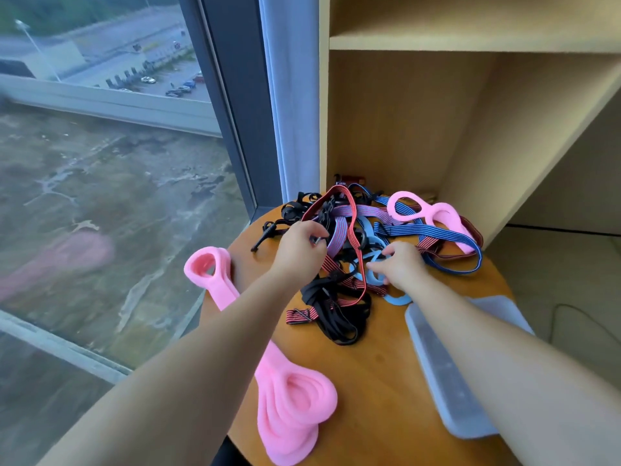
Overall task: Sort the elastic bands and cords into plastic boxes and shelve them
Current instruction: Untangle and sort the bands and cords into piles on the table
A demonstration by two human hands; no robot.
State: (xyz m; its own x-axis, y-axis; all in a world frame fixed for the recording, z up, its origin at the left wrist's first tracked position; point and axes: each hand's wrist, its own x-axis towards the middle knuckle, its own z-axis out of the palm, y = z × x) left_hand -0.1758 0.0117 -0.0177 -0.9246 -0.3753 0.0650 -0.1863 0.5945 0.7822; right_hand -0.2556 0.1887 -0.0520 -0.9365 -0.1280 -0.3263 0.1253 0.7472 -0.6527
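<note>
I have both hands in the tangle of cords (349,230) heaped at the far side of the round surface (369,381), right against the shelf unit (386,129). My left hand (297,247) sits at the heap's left edge, fingertips pinched on a small dark hook (318,239). My right hand (401,265) is curled round a light blue band (398,299) at the near edge. The plastic box (437,364) lies under my right forearm, and a pink band (289,391) under my left.

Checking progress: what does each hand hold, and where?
Left hand pinches a metal end in the tangle; right hand grips the light blue band at a loop.
</note>
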